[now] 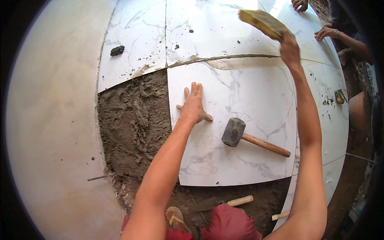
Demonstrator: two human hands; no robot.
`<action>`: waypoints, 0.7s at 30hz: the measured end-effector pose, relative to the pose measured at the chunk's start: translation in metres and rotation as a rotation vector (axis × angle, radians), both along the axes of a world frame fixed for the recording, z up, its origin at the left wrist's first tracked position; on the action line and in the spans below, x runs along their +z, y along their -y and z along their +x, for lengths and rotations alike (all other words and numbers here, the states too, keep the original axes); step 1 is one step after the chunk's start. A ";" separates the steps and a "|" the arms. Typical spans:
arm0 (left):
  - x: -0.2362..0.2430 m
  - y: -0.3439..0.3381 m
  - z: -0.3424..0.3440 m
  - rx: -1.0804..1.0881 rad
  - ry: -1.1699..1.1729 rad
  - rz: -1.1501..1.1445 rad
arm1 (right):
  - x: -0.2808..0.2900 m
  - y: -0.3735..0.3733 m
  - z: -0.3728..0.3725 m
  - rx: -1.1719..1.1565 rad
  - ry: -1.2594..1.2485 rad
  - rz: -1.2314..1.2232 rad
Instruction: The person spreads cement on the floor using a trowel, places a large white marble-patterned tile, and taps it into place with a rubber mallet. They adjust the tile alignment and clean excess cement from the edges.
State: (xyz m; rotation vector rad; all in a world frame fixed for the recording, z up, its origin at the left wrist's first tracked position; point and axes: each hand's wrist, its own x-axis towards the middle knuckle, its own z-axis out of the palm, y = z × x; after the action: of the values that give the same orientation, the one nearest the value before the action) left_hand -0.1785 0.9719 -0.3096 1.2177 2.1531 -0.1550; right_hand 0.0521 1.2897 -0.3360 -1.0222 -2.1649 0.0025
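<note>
My left hand (194,105) lies spread on a large white marble-veined tile (260,96), beside a bed of grey wet mortar (132,120). A rubber mallet (234,131) with a black head and wooden handle lies on the tile to its right. My right hand (289,50) is raised at the upper right, gripping a dirty yellow rectangular sponge (260,24) over the farther tiles. A grey mortar-smeared seam runs along the tile's far edge.
A pale smooth floor (52,120) borders the left. A dark lump (117,50) and tape measure (340,97) sit on surrounding tiles. Other people's hands (326,34) are at upper right. Tool handles (240,200) and a thin rod (100,178) lie near my feet.
</note>
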 end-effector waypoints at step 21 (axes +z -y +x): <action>-0.009 0.016 0.001 0.021 0.054 0.153 | -0.052 0.113 -0.099 -0.155 0.201 -0.293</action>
State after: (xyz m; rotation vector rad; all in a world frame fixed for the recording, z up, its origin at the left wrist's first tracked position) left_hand -0.1780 0.9558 -0.3186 1.2695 2.1615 0.0527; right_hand -0.0465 1.1764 -0.3875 -1.4078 -2.3045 0.1545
